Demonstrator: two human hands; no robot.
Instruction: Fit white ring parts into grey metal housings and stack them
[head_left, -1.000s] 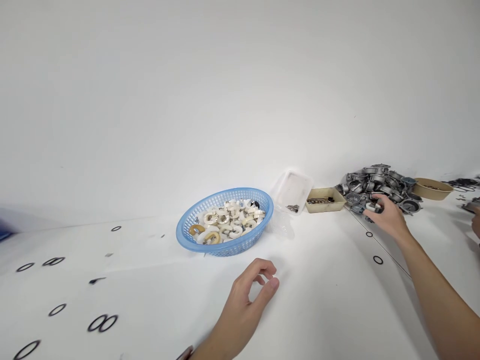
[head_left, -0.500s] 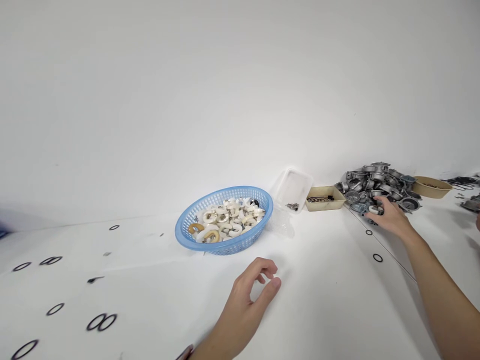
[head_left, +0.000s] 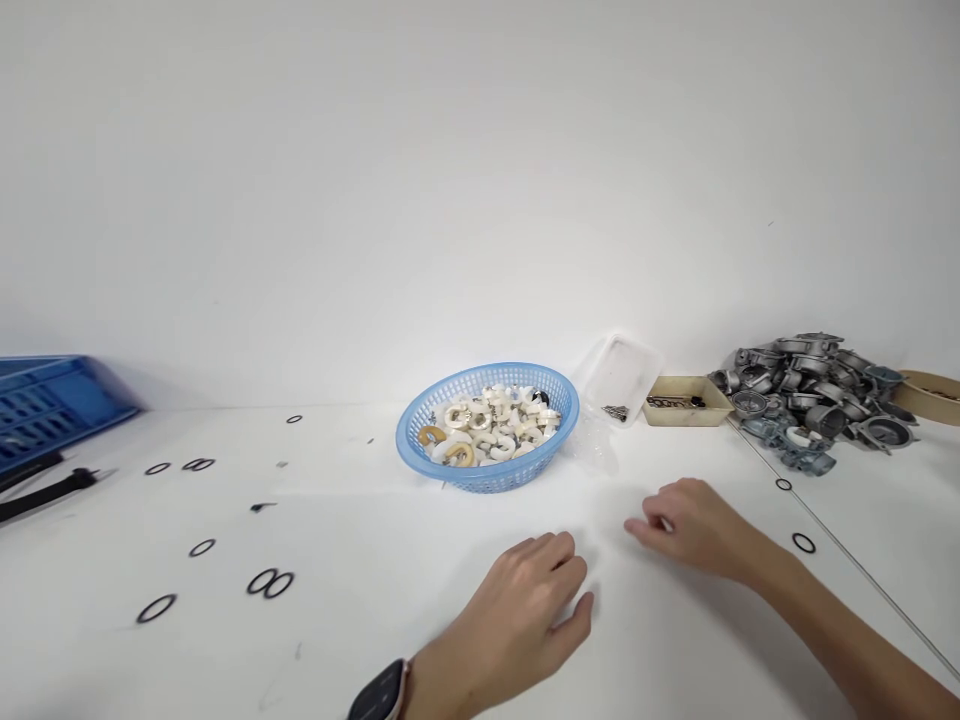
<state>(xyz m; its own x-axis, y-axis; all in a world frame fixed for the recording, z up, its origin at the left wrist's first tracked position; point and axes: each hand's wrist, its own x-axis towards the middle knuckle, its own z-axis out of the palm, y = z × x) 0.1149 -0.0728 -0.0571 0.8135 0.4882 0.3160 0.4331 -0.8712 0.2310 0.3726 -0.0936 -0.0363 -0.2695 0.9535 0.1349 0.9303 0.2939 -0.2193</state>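
Note:
My left hand (head_left: 529,600) hovers low over the white table in front of the blue basket, back upward. Its fingers are loosely bent and the thumb stands apart; nothing shows in it. To its right, my right hand (head_left: 690,528) has curled fingers with the thumb stretched out to the left, and no held thing is visible. Closest to both hands is the blue plastic basket (head_left: 415,452), full of white and cream curved pieces (head_left: 504,447), a few of them yellow-brown. A pile of grey metal housings (head_left: 814,385) lies beyond my right hand, with a white ring piece (head_left: 802,437) at its front.
Black rings (head_left: 157,608) are scattered on the left; another ring (head_left: 803,542) lies near my right forearm. A white tray (head_left: 622,372) with small screws leans beside a cream tray (head_left: 688,415). A blue crate (head_left: 67,395) stands far left, a tan bowl (head_left: 926,402) far right.
My right hand has come away from the metal pile, back leftward toward my left hand. My left hand has turned back upward. The view has swung left, bringing the blue crate in.

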